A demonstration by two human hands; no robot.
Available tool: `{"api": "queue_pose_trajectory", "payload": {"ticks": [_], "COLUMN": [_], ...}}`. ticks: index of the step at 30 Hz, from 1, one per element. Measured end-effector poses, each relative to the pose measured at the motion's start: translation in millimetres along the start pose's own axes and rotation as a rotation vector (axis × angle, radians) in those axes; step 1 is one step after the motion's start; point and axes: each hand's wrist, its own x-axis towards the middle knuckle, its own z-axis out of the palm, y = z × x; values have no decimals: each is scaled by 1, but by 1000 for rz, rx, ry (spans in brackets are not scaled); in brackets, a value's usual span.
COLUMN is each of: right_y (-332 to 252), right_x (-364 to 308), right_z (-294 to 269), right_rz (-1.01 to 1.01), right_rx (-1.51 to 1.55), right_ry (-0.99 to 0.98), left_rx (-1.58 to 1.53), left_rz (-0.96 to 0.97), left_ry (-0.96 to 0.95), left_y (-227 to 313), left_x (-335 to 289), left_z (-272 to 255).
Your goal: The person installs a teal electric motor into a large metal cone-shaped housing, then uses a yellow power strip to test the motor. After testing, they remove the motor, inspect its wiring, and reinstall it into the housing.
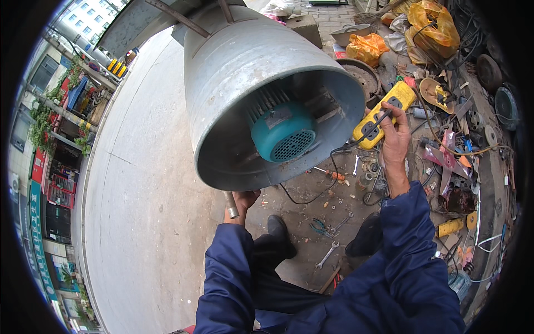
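Observation:
A large grey sheet-metal fan housing (239, 61), shaped like a wide cylinder, fills the upper middle. Inside its open mouth sits a teal electric motor (283, 131) with a slotted end cover. My right hand (396, 139) grips a yellow power strip (397, 96) just right of the housing's rim. A black cord (334, 158) runs from the strip's sockets and dips below the housing. Under the housing's lower edge is my left hand (243, 205), beside a short metal tube (231, 205); its fingers are mostly hidden.
An open-end wrench (327, 255) and teal-handled pliers (320, 228) lie between my shoes. Scrap, cables and metal parts crowd the right side, with orange bags (367, 49) farther back. A paved road (139, 167) stretches along the left, with shopfronts beyond it.

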Motion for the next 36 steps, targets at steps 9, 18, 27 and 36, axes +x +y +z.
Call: {"api": "queue_pose_trajectory", "payload": {"ticks": [9, 18, 27, 36], "right_y": [0, -2, -1, 3], "right_x": [0, -1, -1, 0], "right_z": [0, 3, 1, -2], "right_rz": [5, 9, 10, 17], "right_rx": [25, 57, 41, 43], "right_ry": [-5, -18, -15, -6], "left_rx": [-91, -75, -67, -65], "left_rz": [-36, 18, 30, 10], "left_ry": [-3, -75, -77, -60], "left_y": [6, 3, 0, 0], "left_x": [13, 8, 2, 0], "left_z": [-16, -8, -2, 0]}}
